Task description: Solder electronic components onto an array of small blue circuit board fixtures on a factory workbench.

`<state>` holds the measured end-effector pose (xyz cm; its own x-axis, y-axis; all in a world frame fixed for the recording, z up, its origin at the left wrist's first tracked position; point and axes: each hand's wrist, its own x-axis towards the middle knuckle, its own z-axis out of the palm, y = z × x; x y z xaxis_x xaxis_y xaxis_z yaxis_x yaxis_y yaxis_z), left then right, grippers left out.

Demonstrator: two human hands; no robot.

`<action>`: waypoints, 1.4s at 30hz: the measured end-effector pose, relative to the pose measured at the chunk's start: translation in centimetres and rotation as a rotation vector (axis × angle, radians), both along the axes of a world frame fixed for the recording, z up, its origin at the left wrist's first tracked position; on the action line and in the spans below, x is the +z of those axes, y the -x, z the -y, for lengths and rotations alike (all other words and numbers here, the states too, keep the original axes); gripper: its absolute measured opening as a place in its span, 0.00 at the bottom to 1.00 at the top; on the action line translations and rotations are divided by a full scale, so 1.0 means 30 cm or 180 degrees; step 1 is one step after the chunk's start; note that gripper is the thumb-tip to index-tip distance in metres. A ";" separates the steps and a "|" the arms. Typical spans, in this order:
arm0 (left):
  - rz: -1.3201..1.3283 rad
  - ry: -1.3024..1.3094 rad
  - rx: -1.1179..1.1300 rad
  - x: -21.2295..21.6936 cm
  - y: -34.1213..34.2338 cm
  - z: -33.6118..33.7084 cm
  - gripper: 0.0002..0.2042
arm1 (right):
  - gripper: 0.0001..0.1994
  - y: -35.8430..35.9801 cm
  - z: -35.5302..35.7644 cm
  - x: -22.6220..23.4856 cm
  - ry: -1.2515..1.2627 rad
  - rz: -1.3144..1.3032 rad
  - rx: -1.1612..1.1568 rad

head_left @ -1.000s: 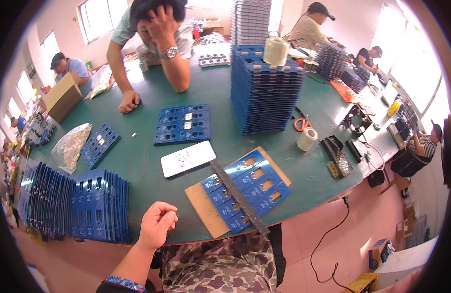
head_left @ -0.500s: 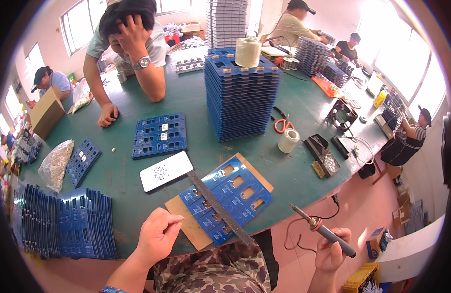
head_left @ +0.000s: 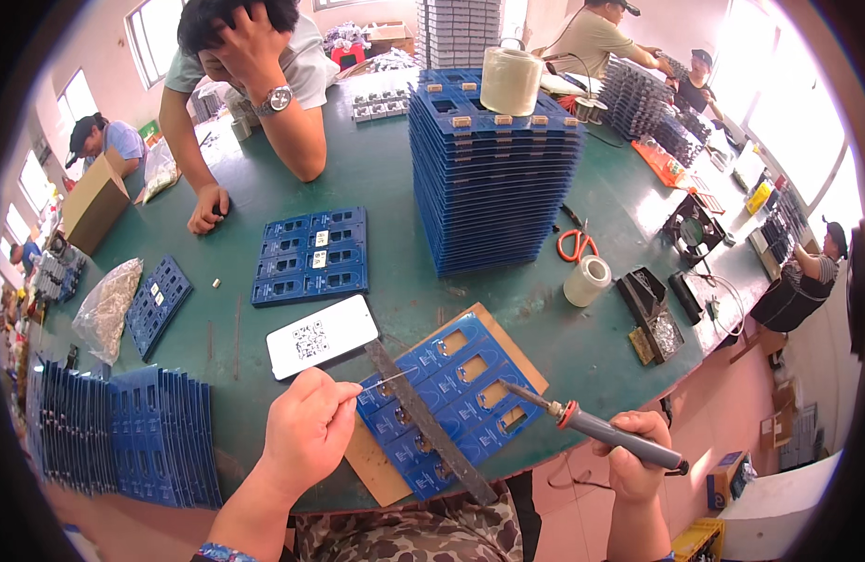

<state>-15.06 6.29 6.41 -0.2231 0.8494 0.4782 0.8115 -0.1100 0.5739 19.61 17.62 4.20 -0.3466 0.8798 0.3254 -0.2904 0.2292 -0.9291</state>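
Note:
My right hand is wrapped around a grey soldering iron, its tip pointing left over the right side of a blue circuit board panel. Whether the tip touches the panel I cannot tell. Between thumb and forefinger, my left hand pinches a thin solder wire, which reaches over the panel's left part. The panel has rectangular cutouts and rests on a piece of brown cardboard. A dark flat bar lies diagonally across it.
A white phone lies behind the panel, with another blue panel beyond. A tall stack of blue panels bears a tape roll. Orange scissors, another tape roll and a black tray stand right. Upright panels fill the left. A person leans opposite.
The soldering iron has moved left and up, its tip now over the panel. My left hand has brought the solder wire farther over the panel. The view has shifted slightly.

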 end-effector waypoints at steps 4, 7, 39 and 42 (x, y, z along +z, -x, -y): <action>-0.0056 0.0098 0.0002 -0.002 0.015 0.014 0.08 | 0.17 0.013 -0.030 -0.017 -0.0217 0.0147 -0.0066; 0.0033 0.0182 0.0083 -0.003 0.030 0.058 0.08 | 0.18 0.017 -0.030 -0.031 -0.0224 0.0206 -0.0161; 0.0420 0.0322 0.0277 -0.099 0.139 0.236 0.06 | 0.14 0.287 0.033 -0.048 0.0801 0.0071 0.0724; 0.0433 0.0353 0.0281 -0.098 0.148 0.239 0.06 | 0.12 0.304 0.030 -0.053 0.1396 0.0033 0.0586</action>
